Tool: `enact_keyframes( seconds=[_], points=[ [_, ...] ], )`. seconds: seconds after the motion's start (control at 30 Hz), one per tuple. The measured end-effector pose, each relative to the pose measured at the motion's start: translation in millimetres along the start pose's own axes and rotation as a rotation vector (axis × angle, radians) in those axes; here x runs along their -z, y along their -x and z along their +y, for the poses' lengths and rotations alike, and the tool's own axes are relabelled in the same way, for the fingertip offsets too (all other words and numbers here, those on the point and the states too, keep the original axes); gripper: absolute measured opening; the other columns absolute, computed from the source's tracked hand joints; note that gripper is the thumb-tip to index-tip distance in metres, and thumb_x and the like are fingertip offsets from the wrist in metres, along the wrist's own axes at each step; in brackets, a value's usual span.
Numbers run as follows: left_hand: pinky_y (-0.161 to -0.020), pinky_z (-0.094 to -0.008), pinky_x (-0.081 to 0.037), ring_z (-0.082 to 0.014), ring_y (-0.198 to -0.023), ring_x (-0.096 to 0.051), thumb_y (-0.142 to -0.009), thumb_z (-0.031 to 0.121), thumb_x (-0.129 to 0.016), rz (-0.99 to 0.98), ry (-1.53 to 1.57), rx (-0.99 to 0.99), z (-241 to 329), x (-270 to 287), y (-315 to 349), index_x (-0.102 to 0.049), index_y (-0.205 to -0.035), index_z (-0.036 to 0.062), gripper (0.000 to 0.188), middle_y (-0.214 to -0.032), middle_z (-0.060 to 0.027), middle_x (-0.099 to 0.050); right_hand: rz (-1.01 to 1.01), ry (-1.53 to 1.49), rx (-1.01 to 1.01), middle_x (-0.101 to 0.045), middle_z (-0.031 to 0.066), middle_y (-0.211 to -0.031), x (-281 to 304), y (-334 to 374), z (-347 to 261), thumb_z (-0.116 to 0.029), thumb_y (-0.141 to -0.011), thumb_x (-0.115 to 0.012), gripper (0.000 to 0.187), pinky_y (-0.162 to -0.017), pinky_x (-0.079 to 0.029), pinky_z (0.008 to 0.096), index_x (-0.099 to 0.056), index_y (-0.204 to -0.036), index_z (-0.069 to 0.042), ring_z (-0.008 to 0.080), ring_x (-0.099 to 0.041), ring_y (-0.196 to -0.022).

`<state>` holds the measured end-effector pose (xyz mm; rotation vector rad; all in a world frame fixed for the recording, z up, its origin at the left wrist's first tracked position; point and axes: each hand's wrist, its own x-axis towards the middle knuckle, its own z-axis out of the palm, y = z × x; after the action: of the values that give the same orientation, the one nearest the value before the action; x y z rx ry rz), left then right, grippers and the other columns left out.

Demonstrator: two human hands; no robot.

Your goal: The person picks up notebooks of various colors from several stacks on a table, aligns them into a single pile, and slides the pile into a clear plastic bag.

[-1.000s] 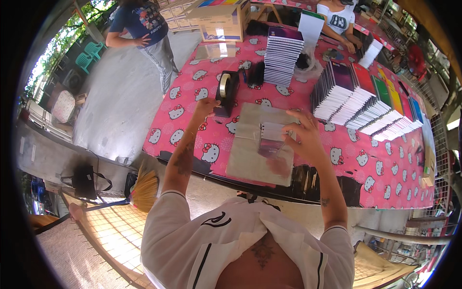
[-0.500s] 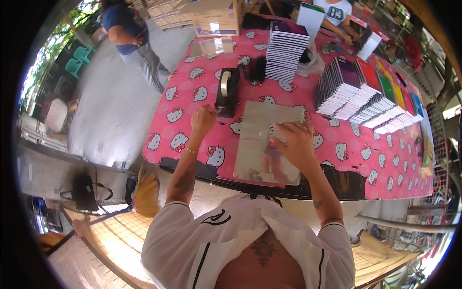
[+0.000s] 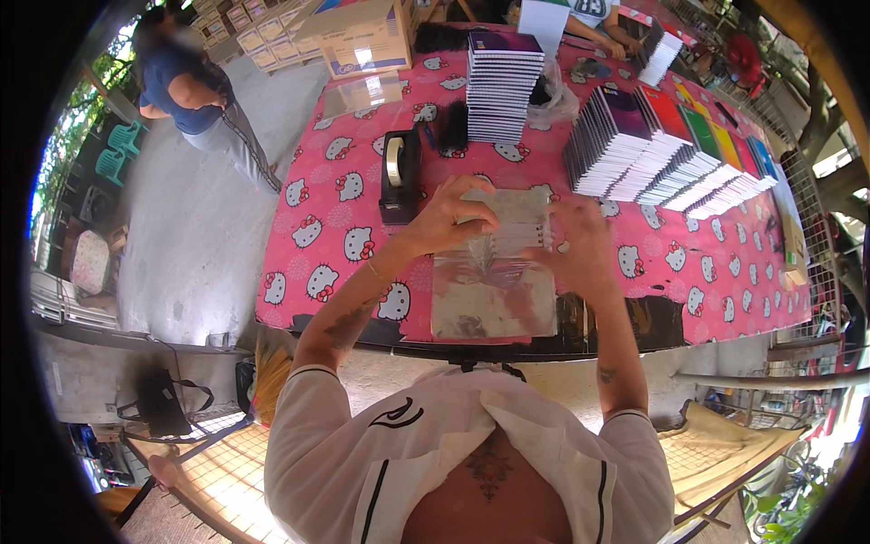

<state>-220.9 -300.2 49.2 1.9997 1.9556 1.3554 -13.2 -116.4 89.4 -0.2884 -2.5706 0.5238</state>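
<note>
A small pad with white pages and a dark spiral binding (image 3: 521, 238) lies on a worn grey-beige board (image 3: 494, 313) at the near table edge. Glossy clear plastic shows around the pad. My left hand (image 3: 453, 216) is over its left side, fingers curled toward the thumb; whatever they pinch is too small to make out. My right hand (image 3: 584, 240), blurred, is at the right side of the pad with its thumb near the binding. Left of the board stands a black tape dispenser (image 3: 400, 181) with a roll of clear tape (image 3: 393, 161).
Behind the board rises a tall stack of purple notebooks (image 3: 503, 91). Rows of notebooks (image 3: 625, 150) in several colours fill the right side. A cardboard box (image 3: 367, 41) and a clear sheet (image 3: 362, 93) are farther back. One person (image 3: 195, 100) stands at left; another's hands (image 3: 621, 41) are across the table.
My left hand has moved right from beside the tape dispenser to above the pad. My right hand has shifted from on top of the pad to its right side. The view has shifted.
</note>
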Motion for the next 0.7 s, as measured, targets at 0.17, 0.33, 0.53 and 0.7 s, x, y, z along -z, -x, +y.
enact_keyframes(
  seconds=[0.17, 0.33, 0.53, 0.7],
  points=[
    [-0.105, -0.0548, -0.031, -0.0343, -0.130, -0.041, -0.081, 0.014, -0.076, -0.027, -0.127, 0.021, 1.2, -28.6, -19.8, -0.072, -0.089, 0.0170, 0.010, -0.144, -0.0107, -0.043, -0.182, -0.249, 0.112, -0.048, 0.0136, -0.139, -40.0, 30.6, 62.0, -0.030, -0.064, -0.089, 0.064, -0.104, -0.035, 0.0521, -0.066, -0.122, -0.017, 0.0340, -0.044, -0.131],
    [-0.113, -0.0608, -0.022, -0.0402, -0.140, -0.033, -0.082, 0.016, -0.076, -0.082, -0.300, -0.084, -4.1, -60.7, -26.4, -0.069, -0.103, 0.0188, 0.022, -0.151, -0.0163, -0.034, -0.267, -0.324, 0.273, -0.024, 0.0190, -0.161, -67.5, 31.5, 57.9, -0.025, -0.067, -0.087, 0.054, -0.118, -0.025, 0.0483, -0.071, -0.119, -0.017, 0.0400, -0.028, -0.146],
    [-0.114, -0.0482, -0.032, -0.0371, -0.140, -0.034, -0.084, 0.031, -0.078, 0.155, -0.011, 0.409, 2.0, -85.9, -27.9, -0.047, -0.141, 0.0118, 0.068, -0.154, -0.0219, -0.027, -0.202, -0.675, 0.182, -0.016, 0.0160, -0.165, -79.9, 35.7, 61.9, -0.025, -0.079, -0.082, 0.047, -0.114, -0.033, 0.0442, -0.070, -0.121, -0.007, 0.0352, -0.033, -0.145],
    [-0.085, -0.0351, -0.051, -0.0236, -0.108, -0.062, -0.087, 0.038, -0.076, 0.141, 0.563, 0.845, -23.8, -81.4, 7.1, -0.060, -0.122, -0.0012, 0.055, -0.121, -0.0218, -0.061, -0.164, -1.297, -0.464, -0.055, 0.0084, -0.135, -101.2, -4.9, 75.0, -0.028, -0.094, -0.069, 0.044, -0.105, -0.039, 0.0358, -0.063, -0.129, -0.002, 0.0199, -0.053, -0.122]
  ],
)
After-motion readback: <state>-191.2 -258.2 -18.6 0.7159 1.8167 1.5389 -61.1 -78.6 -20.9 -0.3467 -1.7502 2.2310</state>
